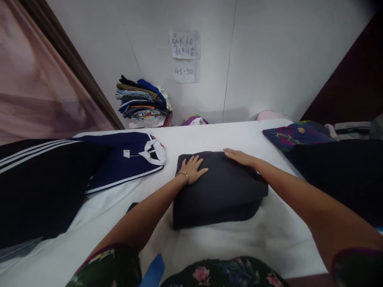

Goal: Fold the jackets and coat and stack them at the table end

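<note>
A dark grey garment (221,191), folded into a thick rectangle, lies on the white-covered table right in front of me. My left hand (193,169) rests flat on its upper left part, fingers spread, with a bracelet at the wrist. At the far edge of the bundle my right hand (241,156) lies with fingers stretched out, touching the top near the back right. Neither hand grips the cloth. What kind of garment it is cannot be made out from the folds.
To the left lie a navy jacket (119,165) with a white collar and a black garment (44,187) with white stripes. A stack of folded clothes (143,101) stands behind the table (206,137). Dark clothes (341,171) and a patterned garment (296,137) lie at right.
</note>
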`<state>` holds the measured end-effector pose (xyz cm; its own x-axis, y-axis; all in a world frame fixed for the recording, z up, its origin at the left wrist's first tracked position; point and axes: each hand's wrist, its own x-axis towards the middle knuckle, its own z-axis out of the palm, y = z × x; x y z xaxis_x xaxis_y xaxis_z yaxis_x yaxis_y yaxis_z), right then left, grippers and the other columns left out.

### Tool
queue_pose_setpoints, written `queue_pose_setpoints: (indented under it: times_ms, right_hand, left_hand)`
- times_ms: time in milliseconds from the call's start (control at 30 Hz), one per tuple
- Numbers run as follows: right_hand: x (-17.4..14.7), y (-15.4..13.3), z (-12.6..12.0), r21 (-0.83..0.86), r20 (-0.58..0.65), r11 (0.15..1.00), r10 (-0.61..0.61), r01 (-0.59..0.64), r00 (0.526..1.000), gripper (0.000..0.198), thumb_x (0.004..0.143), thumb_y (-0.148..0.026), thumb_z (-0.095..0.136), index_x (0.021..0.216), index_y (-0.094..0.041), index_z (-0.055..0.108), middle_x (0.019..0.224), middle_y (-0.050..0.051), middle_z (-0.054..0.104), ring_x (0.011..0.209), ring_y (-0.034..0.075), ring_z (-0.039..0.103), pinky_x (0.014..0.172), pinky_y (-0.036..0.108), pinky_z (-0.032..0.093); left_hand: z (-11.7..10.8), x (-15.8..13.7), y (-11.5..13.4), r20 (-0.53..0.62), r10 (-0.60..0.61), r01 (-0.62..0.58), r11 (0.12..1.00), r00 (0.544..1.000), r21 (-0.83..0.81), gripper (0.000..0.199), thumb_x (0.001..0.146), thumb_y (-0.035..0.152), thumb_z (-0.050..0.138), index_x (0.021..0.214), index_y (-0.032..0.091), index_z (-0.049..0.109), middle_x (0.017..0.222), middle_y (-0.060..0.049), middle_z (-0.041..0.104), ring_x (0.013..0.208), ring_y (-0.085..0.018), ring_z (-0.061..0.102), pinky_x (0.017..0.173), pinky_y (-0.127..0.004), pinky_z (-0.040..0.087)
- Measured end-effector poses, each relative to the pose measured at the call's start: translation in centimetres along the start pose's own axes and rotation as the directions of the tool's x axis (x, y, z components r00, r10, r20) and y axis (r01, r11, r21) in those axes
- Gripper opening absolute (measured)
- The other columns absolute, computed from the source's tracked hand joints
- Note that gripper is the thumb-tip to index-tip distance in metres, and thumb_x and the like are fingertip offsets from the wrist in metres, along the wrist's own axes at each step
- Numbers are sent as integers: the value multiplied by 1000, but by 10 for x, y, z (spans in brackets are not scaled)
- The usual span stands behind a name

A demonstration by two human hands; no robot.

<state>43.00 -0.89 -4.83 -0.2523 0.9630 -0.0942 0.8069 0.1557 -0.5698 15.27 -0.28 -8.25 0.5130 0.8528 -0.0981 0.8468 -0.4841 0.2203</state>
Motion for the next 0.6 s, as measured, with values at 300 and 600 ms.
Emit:
queue_pose_setpoints:
  times_ms: [300,600]
  right_hand:
    - [-95,13,-26,493,-86,777,492,-392,866,41,88,-46,48,109,-13,60,101,15,67,64,15,63,56,27,51]
    - [-144,14,35,447,-146,855,359,-262,922,68,75,-54,59,134,-23,45,91,6,65,62,16,59,50,27,48]
  left_hand:
    - [-18,-10,13,-136,24,-9,994,990,107,65,88,60,32,140,22,38,152,-10,26,140,-28,17,110,-55,13]
    - [18,-65,69,-145,255,-229,958,956,172,69,85,65,36,142,28,34,152,-8,27,140,-29,19,112,-56,8]
